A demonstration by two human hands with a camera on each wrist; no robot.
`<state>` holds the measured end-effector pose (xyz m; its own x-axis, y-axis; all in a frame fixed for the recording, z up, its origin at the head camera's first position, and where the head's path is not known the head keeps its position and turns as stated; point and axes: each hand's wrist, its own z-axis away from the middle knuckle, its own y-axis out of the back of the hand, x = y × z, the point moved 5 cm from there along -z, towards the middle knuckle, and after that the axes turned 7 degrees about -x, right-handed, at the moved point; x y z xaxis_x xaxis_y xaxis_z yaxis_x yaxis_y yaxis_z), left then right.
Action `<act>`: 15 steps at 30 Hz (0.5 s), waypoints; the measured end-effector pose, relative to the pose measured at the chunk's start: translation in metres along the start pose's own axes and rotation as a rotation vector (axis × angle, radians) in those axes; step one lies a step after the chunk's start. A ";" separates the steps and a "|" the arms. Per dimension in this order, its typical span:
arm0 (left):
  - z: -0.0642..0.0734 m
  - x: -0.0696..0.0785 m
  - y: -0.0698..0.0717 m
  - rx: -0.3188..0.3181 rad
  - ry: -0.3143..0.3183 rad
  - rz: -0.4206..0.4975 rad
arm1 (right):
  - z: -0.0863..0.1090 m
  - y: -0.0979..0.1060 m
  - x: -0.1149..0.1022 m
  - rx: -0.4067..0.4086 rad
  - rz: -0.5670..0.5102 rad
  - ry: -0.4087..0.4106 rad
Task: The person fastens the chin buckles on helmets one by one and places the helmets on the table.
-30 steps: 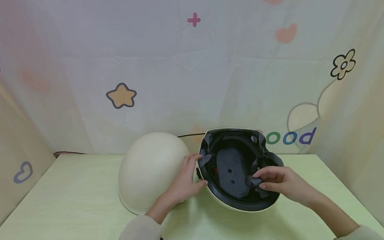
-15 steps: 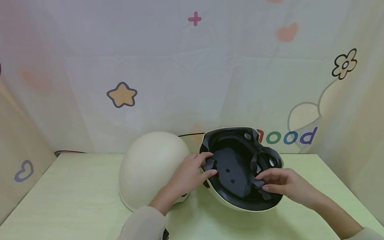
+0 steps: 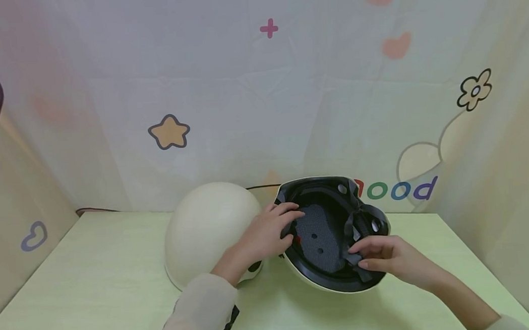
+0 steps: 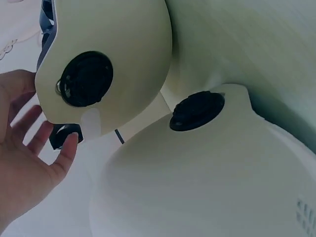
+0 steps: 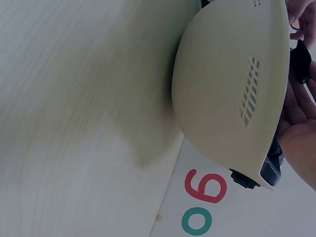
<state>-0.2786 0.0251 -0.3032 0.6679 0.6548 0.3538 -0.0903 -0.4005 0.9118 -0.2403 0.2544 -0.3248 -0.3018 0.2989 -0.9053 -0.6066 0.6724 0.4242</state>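
Observation:
A cream helmet [image 3: 315,222] lies tipped on the table, its black padded inside facing me. My right hand [image 3: 388,256] pinches a dark chin strap [image 3: 362,272] at the helmet's right side; a black end of it shows by the fingers in the right wrist view. At the left rim is my left hand [image 3: 266,233], fingers loosely bent and spread, thumb apart. In the left wrist view that hand [image 4: 29,158] is beside the helmet shell [image 4: 133,44], its thumb tip near a black part [image 4: 64,134]. Whether it touches the strap on that side is unclear.
A second cream helmet [image 3: 209,229] stands dome up just left of the first, under my left forearm. A black strap end [image 3: 230,319] pokes out by my left sleeve [image 3: 205,305]. Behind the pale table [image 3: 94,276] hangs a printed curtain [image 3: 225,112].
My left hand has moved right and slightly up over the left rim, its fingers reaching further inside. The helmet has turned slightly. My right hand keeps its pinch on the strap, a little lower.

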 end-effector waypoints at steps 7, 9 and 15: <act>-0.003 0.000 -0.004 -0.129 0.056 -0.040 | 0.002 -0.003 0.001 -0.049 -0.034 -0.010; -0.003 -0.001 -0.006 -0.146 0.075 -0.048 | 0.001 -0.005 0.001 -0.067 -0.048 -0.002; -0.003 -0.004 -0.011 -0.121 0.086 -0.054 | 0.001 -0.007 -0.001 -0.090 -0.054 0.033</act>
<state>-0.2826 0.0292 -0.3138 0.6088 0.7280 0.3152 -0.1475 -0.2865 0.9467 -0.2350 0.2501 -0.3271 -0.2901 0.2404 -0.9263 -0.6861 0.6226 0.3764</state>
